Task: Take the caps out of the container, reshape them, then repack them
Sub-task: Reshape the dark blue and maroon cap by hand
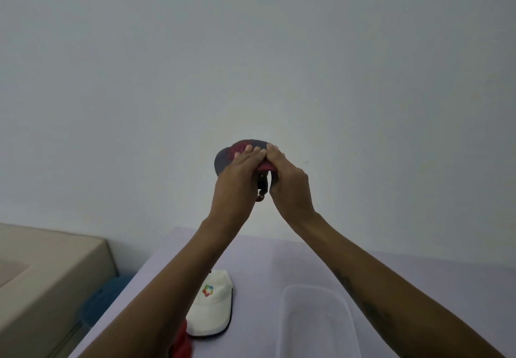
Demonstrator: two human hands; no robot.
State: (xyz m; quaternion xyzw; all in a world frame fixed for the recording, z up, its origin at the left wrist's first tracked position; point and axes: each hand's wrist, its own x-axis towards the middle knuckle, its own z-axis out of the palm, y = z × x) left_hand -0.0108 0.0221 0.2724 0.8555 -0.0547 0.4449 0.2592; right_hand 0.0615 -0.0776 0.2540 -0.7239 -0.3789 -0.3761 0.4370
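We grasp the dark red cap (237, 152) in both grips, left hand (237, 179) and right hand (289, 181) clenched on it, raised before the wall. Below, a white cap (212, 310) lies on the surface (259, 260) beside the clear container (315, 327).

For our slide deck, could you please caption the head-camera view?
Both hands, left and right, reshape a red-and-grey cap in the air above a white cap and clear container.

three caps: one dark red-and-grey cap (237, 153), one white cap (212, 307), one red cap (183, 342); one clear container (315, 327).
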